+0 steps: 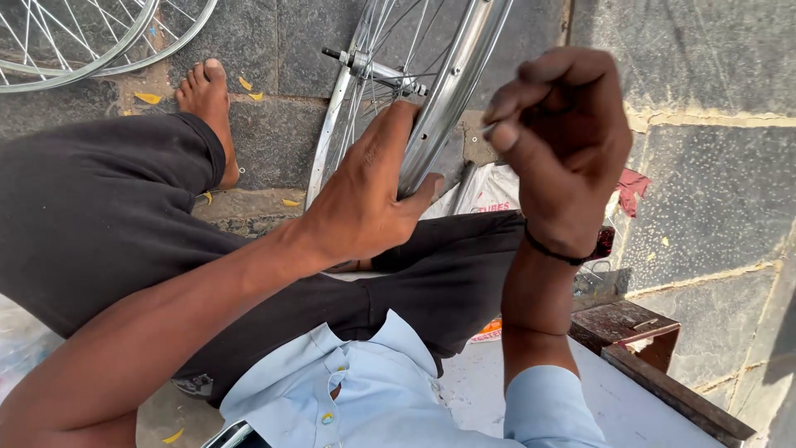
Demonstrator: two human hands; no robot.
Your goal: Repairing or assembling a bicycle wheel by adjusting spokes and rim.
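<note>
At the far left I see part of a second spoked wheel [79, 46] lying on the dark stone floor [713, 75], cut off by the top edge of the view. Next to it a bare foot [211, 112] rests on the paving, toes pointing up the frame, with small yellow scraps [149, 98] scattered around it. The black trouser leg [91, 207] runs across the lower left, the knees folded. Moving toward the middle, my left hand [365, 195] comes up from the lower left and is wrapped around the silver bicycle wheel rim [452, 83]: the thumb presses the near side of the rim and the fingers curl behind it, so it is gripping the rim. The wheel stands on edge, tilted, its lower part resting by the lap, with the hub axle [373, 70] and thin spokes showing between the two sides of the rim. Behind the rim lies a white plastic bag [489, 191]. Further right, my right hand [560, 133] is raised in front of the rim, curled into a loose fist with fingertips pinched together; I cannot tell whether it holds anything small. A black band [564, 253] circles that wrist. A light blue shirt [390, 390] fills the bottom centre. At the right a red scrap [632, 187] lies on the floor, and a brown wooden box [630, 328] sits at the lower right.
</note>
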